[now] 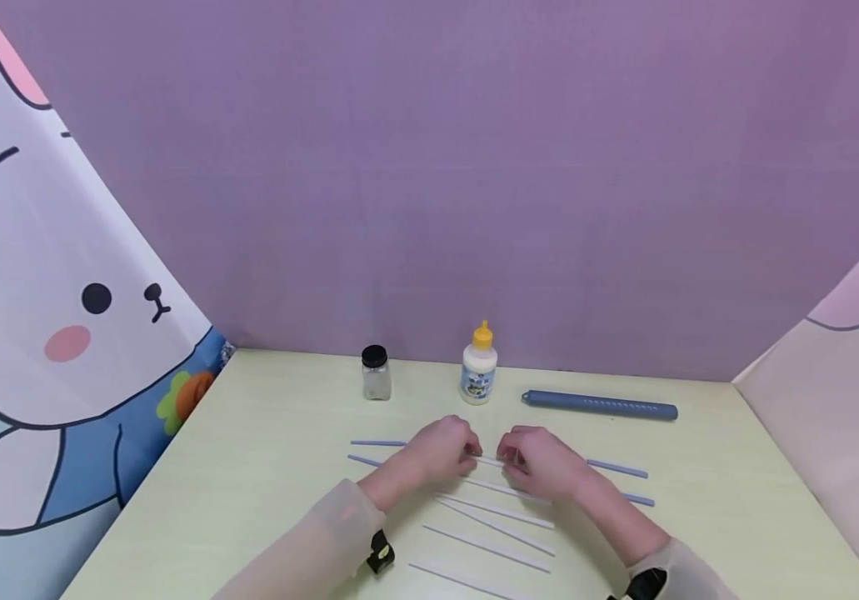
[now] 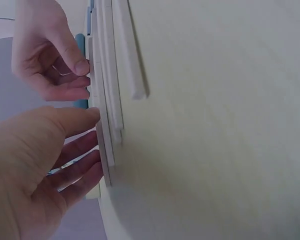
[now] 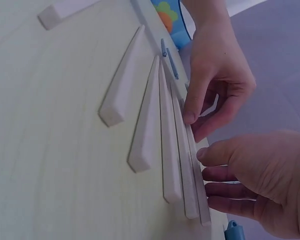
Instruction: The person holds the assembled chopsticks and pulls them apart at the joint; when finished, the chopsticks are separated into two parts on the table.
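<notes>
Several pale tapered chopsticks lie in a rough fan on the table, among them a pale chopstick (image 1: 486, 548). My left hand (image 1: 444, 447) pinches the farthest pale chopstick (image 1: 490, 461) between thumb and fingers. Close by on the right, my right hand (image 1: 545, 462) holds the same stick with thumb and fingertips. Both hands (image 3: 262, 182) stay low at the table, a small gap between them. Beyond and beside the hands, blue-grey chopsticks (image 1: 618, 468) stick out left and right, their middles hidden.
A glue bottle (image 1: 478, 371) with a yellow cap stands at the back. Left of it is a clear jar (image 1: 377, 382) with a black lid. A long blue-grey tube (image 1: 600, 405) lies at the back right. A purple backdrop (image 1: 474, 183) rises behind the table (image 1: 249, 467).
</notes>
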Available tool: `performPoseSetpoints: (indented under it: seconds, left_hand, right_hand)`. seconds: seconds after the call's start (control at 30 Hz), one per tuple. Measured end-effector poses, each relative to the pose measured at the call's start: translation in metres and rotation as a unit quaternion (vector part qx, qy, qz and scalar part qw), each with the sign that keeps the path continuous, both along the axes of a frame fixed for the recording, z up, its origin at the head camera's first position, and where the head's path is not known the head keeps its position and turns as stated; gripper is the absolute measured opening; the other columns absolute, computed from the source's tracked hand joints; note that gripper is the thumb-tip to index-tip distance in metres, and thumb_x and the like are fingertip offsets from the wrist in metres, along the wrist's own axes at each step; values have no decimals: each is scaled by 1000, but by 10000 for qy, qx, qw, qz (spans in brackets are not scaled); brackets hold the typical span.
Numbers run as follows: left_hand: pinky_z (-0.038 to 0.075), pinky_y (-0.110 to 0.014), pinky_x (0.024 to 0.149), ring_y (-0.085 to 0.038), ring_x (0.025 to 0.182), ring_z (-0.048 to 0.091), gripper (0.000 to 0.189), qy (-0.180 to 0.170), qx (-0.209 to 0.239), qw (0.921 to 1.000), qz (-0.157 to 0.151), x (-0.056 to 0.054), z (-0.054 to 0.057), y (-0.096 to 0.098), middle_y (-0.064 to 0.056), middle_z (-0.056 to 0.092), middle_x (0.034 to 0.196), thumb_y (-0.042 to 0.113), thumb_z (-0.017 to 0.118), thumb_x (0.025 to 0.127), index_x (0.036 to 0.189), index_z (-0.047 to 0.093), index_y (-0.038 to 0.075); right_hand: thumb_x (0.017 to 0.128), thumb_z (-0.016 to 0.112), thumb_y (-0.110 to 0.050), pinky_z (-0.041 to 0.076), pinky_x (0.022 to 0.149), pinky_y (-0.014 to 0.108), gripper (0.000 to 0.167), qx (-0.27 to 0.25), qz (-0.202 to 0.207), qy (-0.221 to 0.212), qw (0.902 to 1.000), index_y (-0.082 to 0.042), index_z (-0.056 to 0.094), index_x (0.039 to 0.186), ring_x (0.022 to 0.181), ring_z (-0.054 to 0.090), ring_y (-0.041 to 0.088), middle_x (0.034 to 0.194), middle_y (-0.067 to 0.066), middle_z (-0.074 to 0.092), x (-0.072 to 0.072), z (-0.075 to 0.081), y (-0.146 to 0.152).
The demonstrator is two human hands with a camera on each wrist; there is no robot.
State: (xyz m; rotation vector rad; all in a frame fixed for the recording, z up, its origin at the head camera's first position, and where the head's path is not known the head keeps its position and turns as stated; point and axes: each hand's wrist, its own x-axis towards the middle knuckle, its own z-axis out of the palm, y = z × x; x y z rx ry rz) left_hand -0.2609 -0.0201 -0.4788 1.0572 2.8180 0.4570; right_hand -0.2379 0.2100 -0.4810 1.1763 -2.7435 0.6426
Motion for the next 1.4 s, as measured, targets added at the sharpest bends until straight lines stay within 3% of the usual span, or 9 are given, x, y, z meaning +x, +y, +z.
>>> performPoseSetpoints:
  seconds: [0.27, 0.43, 0.57, 0.7, 0.83, 0.93, 1.17, 1.4]
  left_hand:
    - [58, -23, 85, -7, 90, 69, 3, 101, 14, 9999, 40, 2, -2, 2, 8, 78, 91, 16, 80, 94, 93, 83, 18]
    - [50, -22, 67, -4, 77, 59, 4, 339, 2, 9994, 113, 8, 2, -3, 11, 66, 81, 20, 75, 94, 92, 72, 22]
    - [40, -21, 56, -5, 64, 50, 1, 496, 282, 9982, -175, 16, 11, -9, 10, 52, 70, 20, 62, 100, 99, 62, 19]
    - [37, -21, 54, -5, 57, 44, 15, 567, 440, 9958, -566, 23, 19, -11, 11, 42, 63, 23, 51, 109, 97, 59, 17]
    - [34, -22, 52, -5, 53, 39, 31, 764, 167, 9940, -772, 28, 23, -12, 11, 33, 60, 31, 47, 113, 87, 53, 18]
    - [32, -22, 51, -5, 52, 36, 36, 865, -12, 9929, -819, 32, 26, -13, 11, 30, 60, 34, 46, 114, 82, 50, 18]
    - [31, -21, 51, -6, 51, 33, 38, 714, -145, 9943, -784, 38, 29, -18, 11, 28, 60, 35, 44, 115, 80, 47, 19]
    - [33, -22, 51, -6, 52, 35, 37, 721, -64, 9934, -887, 39, 27, -22, 11, 28, 60, 33, 46, 115, 81, 48, 19]
  right_hand:
    - [87, 74, 4, 54, 71, 25, 15, 226, -68, 235, 9994, -10, 72, 90, 77, 58, 5, 83, -3, 64, 4, 0, -3]
    - [94, 69, 3, 55, 74, 26, 13, 393, -62, 509, 9979, -9, 70, 98, 80, 56, 5, 94, -3, 60, 12, 9, -4]
    - [101, 62, 0, 55, 75, 25, 11, 279, -3, 512, 9983, -8, 66, 107, 83, 55, 4, 101, -1, 59, 19, 23, -2]
    - [103, 61, -4, 57, 80, 29, 12, 120, 68, 476, 9988, -11, 68, 110, 87, 59, 3, 103, -1, 67, 26, 38, 0]
    - [103, 66, -9, 55, 75, 25, 9, 181, 171, 540, 9982, -13, 72, 107, 80, 56, -2, 97, -8, 68, 32, 47, -1]
    - [104, 67, -12, 52, 70, 21, 7, 248, 239, 662, 9972, -14, 73, 102, 74, 50, -4, 89, -12, 64, 35, 49, -3]
    - [106, 64, -14, 49, 68, 20, 14, 361, 310, 543, 9974, -17, 67, 93, 72, 48, -4, 83, -15, 60, 38, 49, -6]
    - [106, 64, -13, 49, 67, 20, 11, 436, 477, 674, 9956, -16, 67, 96, 71, 46, -4, 83, -13, 58, 39, 50, -5]
